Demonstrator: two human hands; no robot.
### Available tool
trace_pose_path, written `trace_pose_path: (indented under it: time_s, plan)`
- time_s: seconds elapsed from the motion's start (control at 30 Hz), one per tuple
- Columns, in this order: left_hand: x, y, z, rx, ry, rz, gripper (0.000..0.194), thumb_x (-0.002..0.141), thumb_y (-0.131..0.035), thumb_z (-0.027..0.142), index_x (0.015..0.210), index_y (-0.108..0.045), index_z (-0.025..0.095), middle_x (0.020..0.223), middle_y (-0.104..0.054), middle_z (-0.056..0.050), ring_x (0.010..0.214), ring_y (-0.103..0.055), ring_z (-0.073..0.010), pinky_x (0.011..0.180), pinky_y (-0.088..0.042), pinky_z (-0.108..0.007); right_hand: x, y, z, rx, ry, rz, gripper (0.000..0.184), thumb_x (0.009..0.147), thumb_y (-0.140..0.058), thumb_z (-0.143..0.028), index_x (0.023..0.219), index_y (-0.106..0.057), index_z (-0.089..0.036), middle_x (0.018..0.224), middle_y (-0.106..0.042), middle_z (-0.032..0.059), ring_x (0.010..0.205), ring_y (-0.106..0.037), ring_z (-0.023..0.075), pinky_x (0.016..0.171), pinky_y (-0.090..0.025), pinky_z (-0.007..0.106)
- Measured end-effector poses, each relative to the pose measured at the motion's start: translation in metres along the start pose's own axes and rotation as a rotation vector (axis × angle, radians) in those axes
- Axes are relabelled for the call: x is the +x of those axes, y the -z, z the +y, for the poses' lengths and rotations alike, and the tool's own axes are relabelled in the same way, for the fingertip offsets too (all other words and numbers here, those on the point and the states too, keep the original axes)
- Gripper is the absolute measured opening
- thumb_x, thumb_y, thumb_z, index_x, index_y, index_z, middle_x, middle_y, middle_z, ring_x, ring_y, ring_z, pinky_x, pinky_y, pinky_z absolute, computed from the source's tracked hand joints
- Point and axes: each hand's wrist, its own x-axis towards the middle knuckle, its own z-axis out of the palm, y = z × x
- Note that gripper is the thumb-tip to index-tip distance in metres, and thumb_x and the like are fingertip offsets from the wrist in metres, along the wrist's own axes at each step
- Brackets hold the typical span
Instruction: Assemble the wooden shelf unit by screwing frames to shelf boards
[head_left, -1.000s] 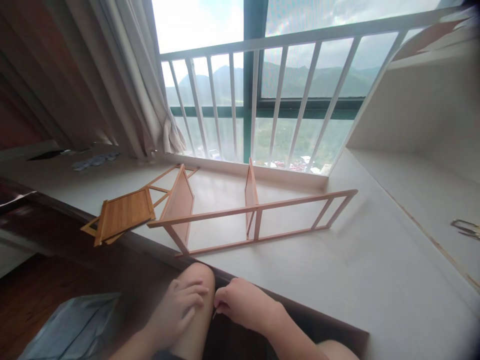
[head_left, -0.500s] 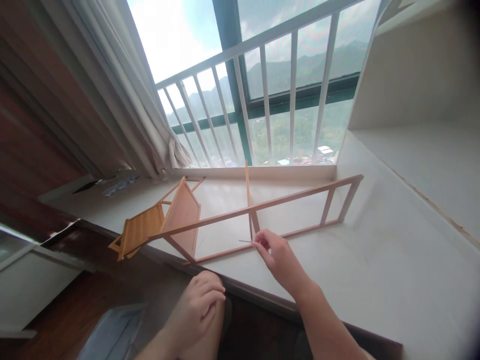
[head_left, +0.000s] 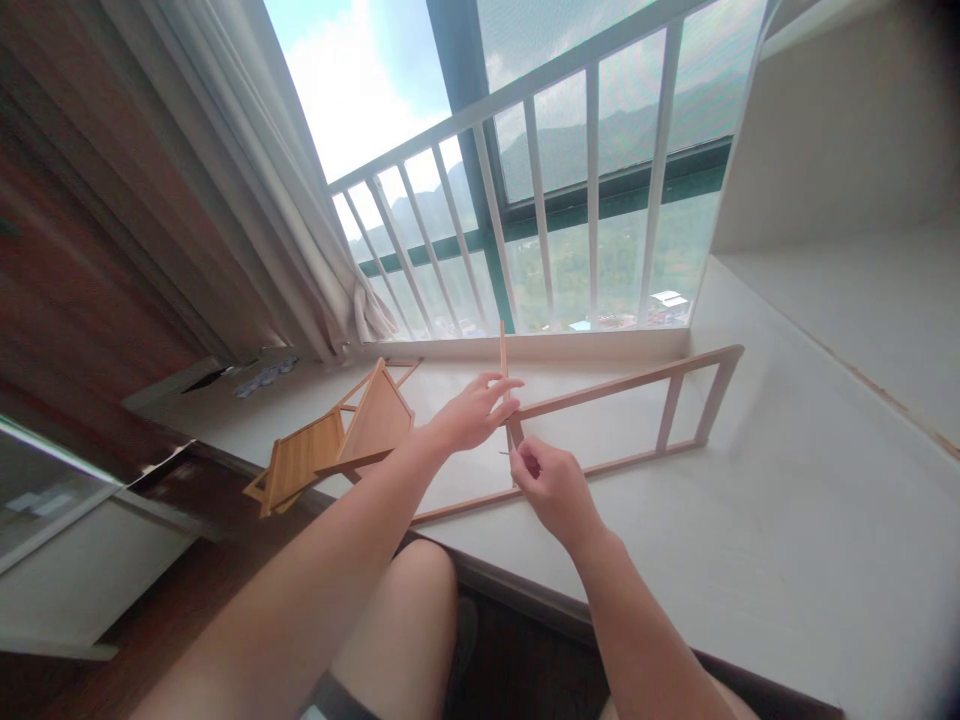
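Note:
A reddish wooden shelf frame (head_left: pixel 630 388) lies on its side on the white ledge, with an upright panel (head_left: pixel 380 415) at its left end. My left hand (head_left: pixel 476 410) reaches across and grips the upper rail at the middle joint, thumb below and fingers above. Just under that joint, my right hand (head_left: pixel 551 485) is closed in a pinch on a thin metal rod that looks like a hex key (head_left: pixel 505 453). The rod's tip is close to the middle crosspiece; whether it touches is hard to tell. My left forearm hides part of the upper rail.
An orange-brown wooden panel piece (head_left: pixel 304 462) rests at the ledge's left edge. Behind the frame stand a white railing (head_left: pixel 592 200) and a window. A grey curtain (head_left: pixel 247 200) hangs at left. Small pale items (head_left: pixel 266 377) lie near it. My bare knee (head_left: pixel 424 580) is below the ledge.
My right hand has risen from beside my knee to the frame's middle joint with the hex key. My left hand has left my knee and taken hold of the upper rail. The view has shifted.

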Motion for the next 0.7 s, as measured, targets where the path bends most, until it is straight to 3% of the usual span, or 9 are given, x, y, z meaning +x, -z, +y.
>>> trace_pose_path:
  time_s: [0.13,0.27,0.53,0.7]
  plan:
    - [0.000,-0.006,-0.004,-0.091,0.054,-0.151,0.046,0.094,-0.021,0.050,0.113,-0.055,0.026,0.108,-0.062,-0.003,0.099,-0.055,-0.0186,0.091,-0.041,-0.032,-0.003,0.004,0.004,-0.019,-0.006,-0.010,0.023,0.087,-0.050,-0.027,0.065,-0.047,-0.020,0.056,-0.045,-0.0044,0.052,-0.040,0.0109,0.055,-0.030,0.024]
    - [0.003,-0.003,-0.003,-0.133,0.109,-0.215,0.041,0.093,-0.021,0.051,0.097,-0.052,0.023,0.083,-0.059,0.000,0.077,-0.052,-0.0160,0.074,-0.041,-0.029,-0.003,0.009,0.001,-0.026,0.043,0.102,0.023,0.090,-0.050,-0.032,0.072,-0.057,-0.020,0.064,-0.048,-0.0013,0.062,-0.045,0.0133,0.062,-0.035,0.026]
    - [0.005,-0.006,-0.007,-0.161,0.150,-0.208,0.032,0.092,-0.027,0.048,0.090,-0.046,0.023,0.086,-0.057,0.000,0.076,-0.051,-0.0152,0.076,-0.039,-0.029,-0.009,0.012,-0.007,0.052,0.071,0.209,0.019,0.091,-0.050,-0.030,0.085,-0.065,-0.019,0.075,-0.063,0.0019,0.064,-0.052,0.0135,0.065,-0.041,0.026]
    - [0.004,-0.004,0.001,-0.127,0.165,-0.204,0.033,0.092,-0.027,0.048,0.080,-0.043,0.022,0.069,-0.053,0.001,0.066,-0.048,-0.0145,0.069,-0.038,-0.028,-0.016,0.009,-0.006,0.072,0.048,0.192,0.021,0.090,-0.051,-0.032,0.083,-0.067,-0.019,0.074,-0.067,0.0033,0.063,-0.056,0.0148,0.065,-0.043,0.027]
